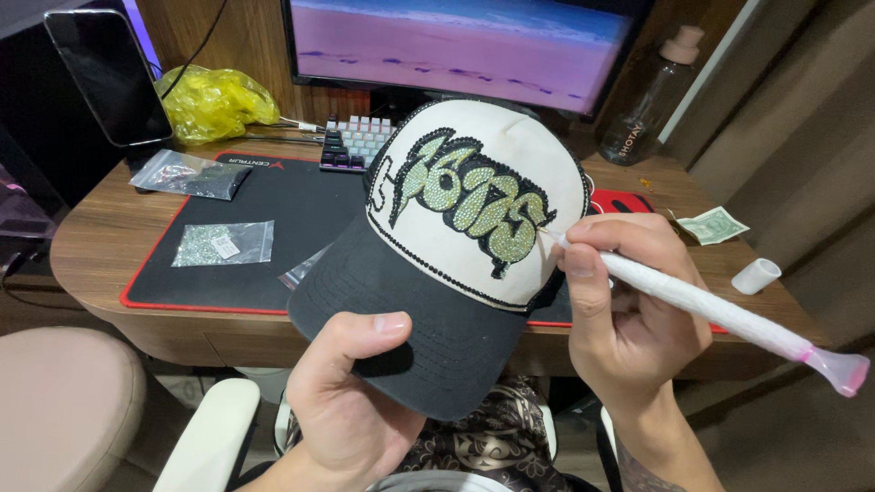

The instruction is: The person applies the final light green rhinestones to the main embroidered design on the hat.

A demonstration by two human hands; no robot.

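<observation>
Seen from the head camera, the person is sitting at a wooden bench (pixel 100 237) and holding a cap (pixel 456 264) up in front of it, above the lap. The cap is showing a cream front panel covered with a pattern of pale green and black stones, and a black brim pointing down toward the person.

The left hand (pixel 351 401) is gripping the brim from below, with the thumb lying across the top of the brim and the other fingers hidden under it, so the hand is closed on the cap.

The right hand (pixel 629 310) is closed around a white stick tool (pixel 711 310), held like a pen between thumb and fingers. The fine tip of the tool is touching the cream panel at the right end of the stone pattern, while its pink flared end is sticking out to the lower right, well past the hand.

On the bench behind the cap, a black mat with a red edge (pixel 273 210) is lying flat. Two small clear bags are resting on its left part: one holding pale stones (pixel 223 243) and, farther back, one holding dark stones (pixel 190 173). A keyboard (pixel 357 141) is sitting at the back under a lit screen (pixel 465 46). A yellow plastic bag (pixel 214 102) and a dark phone (pixel 108 75) are standing at the back left. At the right, a dark bottle (pixel 652 105), a folded banknote (pixel 713 225) and a small white cap piece (pixel 756 275) are lying near the bench edge.
</observation>
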